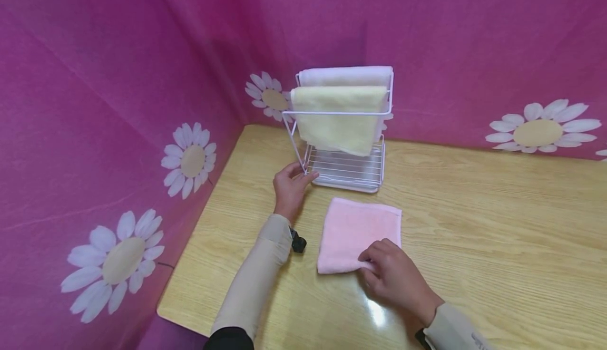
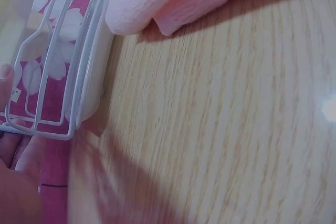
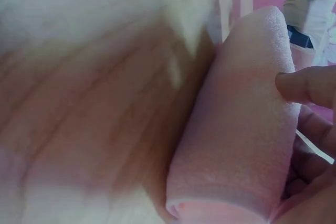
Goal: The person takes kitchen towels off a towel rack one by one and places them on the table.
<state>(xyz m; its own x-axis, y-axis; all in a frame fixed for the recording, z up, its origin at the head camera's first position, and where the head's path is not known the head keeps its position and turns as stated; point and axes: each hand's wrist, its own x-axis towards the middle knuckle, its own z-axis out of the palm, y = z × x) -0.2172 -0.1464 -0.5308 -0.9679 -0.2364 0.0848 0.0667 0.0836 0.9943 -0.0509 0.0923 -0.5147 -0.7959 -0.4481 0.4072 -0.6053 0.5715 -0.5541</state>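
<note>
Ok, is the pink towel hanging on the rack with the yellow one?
No, the pink towel is on the table in front of the rack, its near edge pinched by the right hand.

A folded pink towel is near the white wire rack.

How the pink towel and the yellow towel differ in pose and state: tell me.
The pink towel lies on the table; the yellow towel hangs on the rack. The right hand pinches the pink towel's near edge, while no hand touches the yellow towel. Both are pale cloths.
</note>
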